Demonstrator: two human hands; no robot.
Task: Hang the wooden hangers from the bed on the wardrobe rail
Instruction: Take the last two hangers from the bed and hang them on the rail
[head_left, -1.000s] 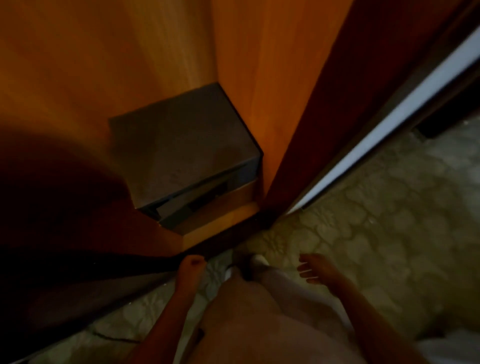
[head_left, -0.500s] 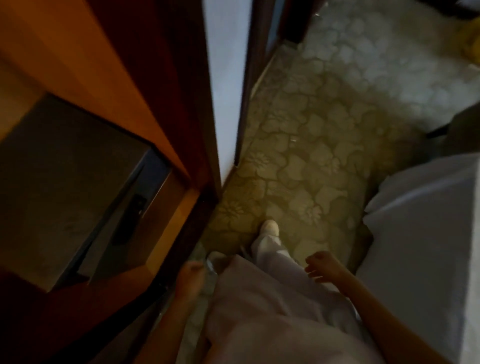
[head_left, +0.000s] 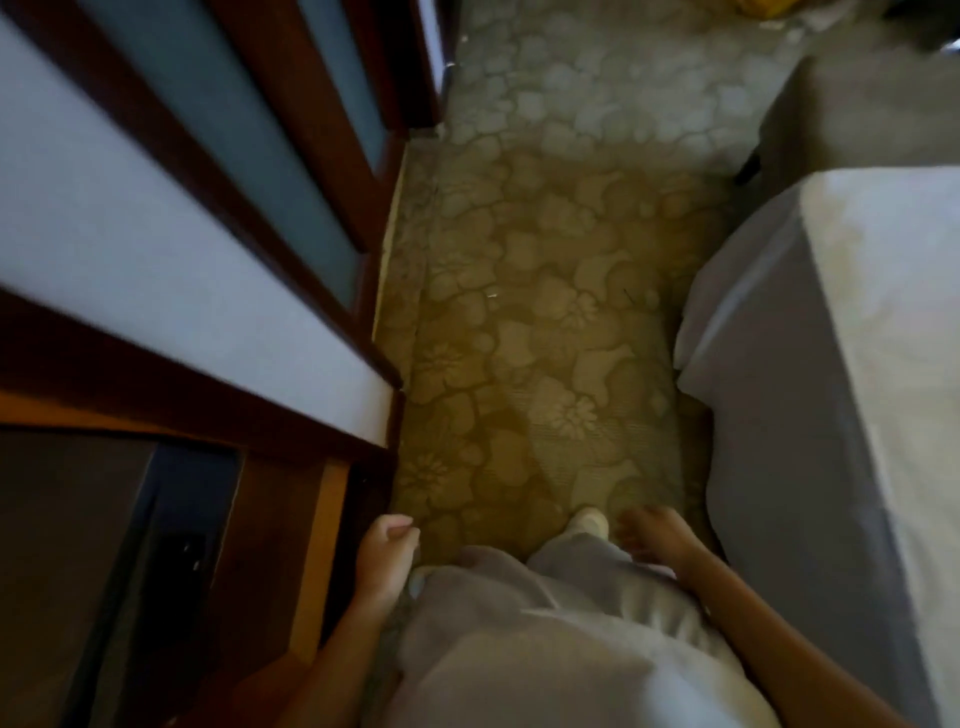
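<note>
Hands hang empty beside the bed (head_left: 852, 364): left hand (head_left: 384, 558) loosely curled, right hand (head_left: 657, 535) open, apparently between hanger trips.

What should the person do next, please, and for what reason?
Probably turn right and step toward the bed to fetch a hanger. Both the left hand and the right hand hang empty at the person's sides, the open wardrobe is close on the left, and no hanger shows on the part of the bed in view.
</note>
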